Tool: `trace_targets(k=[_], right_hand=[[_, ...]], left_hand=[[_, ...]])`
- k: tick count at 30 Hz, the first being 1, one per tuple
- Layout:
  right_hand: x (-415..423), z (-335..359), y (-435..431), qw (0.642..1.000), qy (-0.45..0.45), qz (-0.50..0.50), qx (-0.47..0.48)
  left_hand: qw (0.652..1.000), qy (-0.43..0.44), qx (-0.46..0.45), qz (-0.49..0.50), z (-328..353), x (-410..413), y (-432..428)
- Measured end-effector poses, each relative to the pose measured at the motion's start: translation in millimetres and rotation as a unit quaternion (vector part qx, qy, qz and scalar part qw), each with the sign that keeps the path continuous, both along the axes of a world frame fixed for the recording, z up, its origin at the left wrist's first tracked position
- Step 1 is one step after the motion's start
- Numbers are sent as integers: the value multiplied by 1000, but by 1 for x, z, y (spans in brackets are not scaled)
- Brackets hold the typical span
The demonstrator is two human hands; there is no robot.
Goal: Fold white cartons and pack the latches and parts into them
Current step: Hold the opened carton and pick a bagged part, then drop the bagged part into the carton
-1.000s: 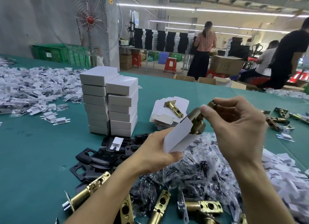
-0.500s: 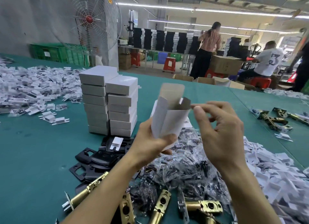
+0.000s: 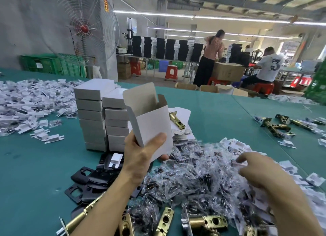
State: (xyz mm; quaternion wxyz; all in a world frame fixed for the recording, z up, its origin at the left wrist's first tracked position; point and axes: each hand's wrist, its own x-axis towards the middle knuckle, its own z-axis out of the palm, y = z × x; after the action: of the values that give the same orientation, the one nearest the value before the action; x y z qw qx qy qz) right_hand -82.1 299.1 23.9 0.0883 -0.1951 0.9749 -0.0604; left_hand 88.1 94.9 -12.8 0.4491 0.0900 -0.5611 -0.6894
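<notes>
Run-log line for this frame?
left hand: holds white carton, top flap open | right hand: at screw-bag pile, grip unclear | stage: packing parts

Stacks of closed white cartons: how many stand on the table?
2. A taller stack on the left; a lower stack beside it, partly hidden behind the open carton in the left hand.

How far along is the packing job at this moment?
Done: two stacks of closed white cartons on the green table. In hand: the left hand holds an open white carton, flap up; the right hand is at the pile of clear plastic screw bags. Left: loose brass latches, black metal plates.
</notes>
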Motion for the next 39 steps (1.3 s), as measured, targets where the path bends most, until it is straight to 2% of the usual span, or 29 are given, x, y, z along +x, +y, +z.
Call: trace_targets(k=[3, 8, 12, 15, 22, 26, 35, 39], right_hand=[[0, -7, -1, 999, -28, -3, -21], [0, -7, -3, 998, -7, 3, -66], [1, -8, -2, 999, 11, 5, -41], [2, -12, -1, 998, -7, -9, -56], [-2, -19, -3, 997, -11, -18, -76], [-3, -17, -2, 998, -16, -13, -63], [-5, -16, 2, 996, 8, -19, -92], [-6, -7, 5, 996, -18, -14, -82]], left_hand=[[1000, 19, -15, -14, 1, 0, 0], [999, 36, 4, -18, 0, -2, -2], [1000, -11, -16, 2, -3, -2, -4], [999, -49, -21, 6, -3, -2, -2], [994, -97, -19, -48, -1, -1, 4], [989, -134, -47, -47, -1, 0, 6], [981, -170, -36, -84, -4, -1, 2], [979, -179, -32, -90, -7, 0, -1]])
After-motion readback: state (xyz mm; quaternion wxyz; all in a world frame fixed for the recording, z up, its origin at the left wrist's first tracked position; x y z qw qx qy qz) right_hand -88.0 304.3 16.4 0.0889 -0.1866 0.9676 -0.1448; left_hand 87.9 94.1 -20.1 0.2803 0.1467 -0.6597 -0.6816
